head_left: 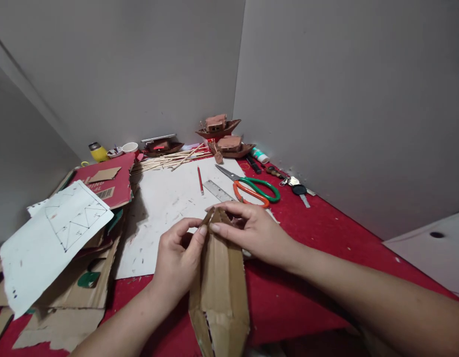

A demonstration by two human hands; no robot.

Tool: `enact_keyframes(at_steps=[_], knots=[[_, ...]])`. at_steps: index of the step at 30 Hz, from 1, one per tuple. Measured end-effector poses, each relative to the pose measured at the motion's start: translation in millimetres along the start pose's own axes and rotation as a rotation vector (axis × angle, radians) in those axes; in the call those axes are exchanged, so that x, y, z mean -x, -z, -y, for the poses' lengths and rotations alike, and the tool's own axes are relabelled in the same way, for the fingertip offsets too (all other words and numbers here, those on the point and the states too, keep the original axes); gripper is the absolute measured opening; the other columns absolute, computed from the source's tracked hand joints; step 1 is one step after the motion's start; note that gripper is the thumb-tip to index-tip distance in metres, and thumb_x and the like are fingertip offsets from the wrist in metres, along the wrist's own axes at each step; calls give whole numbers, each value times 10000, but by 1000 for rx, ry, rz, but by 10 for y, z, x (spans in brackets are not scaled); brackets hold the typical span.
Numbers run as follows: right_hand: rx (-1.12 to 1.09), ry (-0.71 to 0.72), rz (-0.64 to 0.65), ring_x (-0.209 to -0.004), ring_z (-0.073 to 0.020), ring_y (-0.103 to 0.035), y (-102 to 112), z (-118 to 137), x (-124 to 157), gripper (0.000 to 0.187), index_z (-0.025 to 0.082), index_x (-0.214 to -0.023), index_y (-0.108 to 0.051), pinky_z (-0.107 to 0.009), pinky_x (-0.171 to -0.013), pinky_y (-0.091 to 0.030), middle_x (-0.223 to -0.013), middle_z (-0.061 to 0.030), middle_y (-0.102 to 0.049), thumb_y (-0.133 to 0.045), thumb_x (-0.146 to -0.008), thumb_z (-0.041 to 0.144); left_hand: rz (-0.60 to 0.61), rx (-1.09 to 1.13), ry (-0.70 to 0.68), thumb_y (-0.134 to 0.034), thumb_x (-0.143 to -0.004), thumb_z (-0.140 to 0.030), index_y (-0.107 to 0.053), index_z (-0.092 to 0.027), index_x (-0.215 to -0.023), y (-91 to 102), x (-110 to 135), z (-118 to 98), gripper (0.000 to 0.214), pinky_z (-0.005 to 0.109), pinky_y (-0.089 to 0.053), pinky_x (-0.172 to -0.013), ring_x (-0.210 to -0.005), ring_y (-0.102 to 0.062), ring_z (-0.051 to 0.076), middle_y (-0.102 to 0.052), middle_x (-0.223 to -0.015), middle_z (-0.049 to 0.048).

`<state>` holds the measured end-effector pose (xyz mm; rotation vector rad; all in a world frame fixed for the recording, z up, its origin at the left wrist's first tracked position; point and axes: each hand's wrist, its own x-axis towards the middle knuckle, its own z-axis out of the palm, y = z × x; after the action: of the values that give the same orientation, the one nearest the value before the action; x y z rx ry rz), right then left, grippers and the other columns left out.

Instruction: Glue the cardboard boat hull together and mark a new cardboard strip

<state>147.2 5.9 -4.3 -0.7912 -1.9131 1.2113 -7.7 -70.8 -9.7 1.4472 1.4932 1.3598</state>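
A folded brown cardboard boat hull [220, 277] points away from me, its far end narrowed to a tip between my hands. My left hand [179, 253] pinches the left edge near that tip with thumb and finger. From the right, my right hand [254, 230] grips the same end, thumb on the inner face and fingers along the outer side. A dark slit shows along the hull's near left fold. Just beyond my right hand lie scissors [248, 186] with green and orange handles, a metal ruler [218, 191] and a red pencil [200, 180].
White paper [158, 213] lies on the red tabletop [307, 277]. At left are stacked cardboard [71, 287] and a drawn template sheet [62, 238]. Brown model boats [231, 145], wooden sticks [173, 161], a white cup [130, 148] and keys [299, 190] sit by the grey walls.
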Motion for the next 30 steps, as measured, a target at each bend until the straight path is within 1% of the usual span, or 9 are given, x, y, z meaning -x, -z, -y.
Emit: enact_keyframes(at_steps=[3,6,10,13,17,22,27,30], knots=[[86,7,50,-665,-141,-552,-11,13,27,118,158,-835,-675,-229,-557,-417,-762,-9,-626,-593,-797,234,-56,-95,-68,-609,-868,-276,-687,-187,-860,12,-1,0,118,203,-464,-613,-706,-617,130,-688,-785,6],[82,-2,78,-676,-137,-549,-16,2,32,134,148,-795,-660,-230,-595,-407,-738,-6,-629,-550,-821,220,-60,-171,-135,-608,-873,-253,-694,-196,-864,27,-14,-14,104,199,-472,-644,-724,-624,123,-689,-786,-2],[90,-8,108,-686,-135,-539,-3,-19,20,155,142,-739,-630,-239,-640,-389,-727,-4,-625,-532,-835,214,-62,-217,-178,-624,-869,-231,-697,-205,-881,34,-22,-25,78,194,-482,-672,-736,-630,114,-701,-813,-9],[107,22,112,-664,-124,-504,15,-16,11,173,149,-672,-583,-239,-651,-364,-656,18,-568,-527,-832,183,-74,-233,-214,-640,-861,-212,-699,-207,-867,33,-14,-25,59,189,-484,-686,-740,-633,109,-702,-811,-15],[99,46,113,-611,-104,-449,33,2,11,226,161,-597,-493,-228,-608,-322,-591,43,-480,-533,-820,159,-94,-246,-252,-655,-849,-192,-702,-202,-860,14,-1,-27,49,187,-486,-706,-748,-636,106,-704,-816,-14],[92,11,125,-593,-101,-433,34,-3,9,239,163,-591,-469,-232,-593,-306,-573,54,-442,-528,-823,149,-127,-254,-260,-653,-848,-195,-690,-198,-823,-36,-5,-7,45,181,-475,-684,-715,-619,99,-677,-771,-26],[89,11,134,-597,-103,-438,25,-28,-4,230,163,-602,-477,-228,-568,-289,-576,49,-454,-527,-824,133,-134,-242,-243,-653,-848,-210,-688,-196,-827,-60,-25,19,43,183,-472,-679,-710,-616,100,-674,-772,-25],[89,4,145,-590,-100,-432,24,-26,-8,255,166,-584,-449,-226,-563,-285,-569,49,-451,-527,-823,121,-134,-214,-221,-660,-842,-214,-691,-200,-820,-63,-34,28,41,179,-474,-667,-700,-616,99,-678,-761,-28]])
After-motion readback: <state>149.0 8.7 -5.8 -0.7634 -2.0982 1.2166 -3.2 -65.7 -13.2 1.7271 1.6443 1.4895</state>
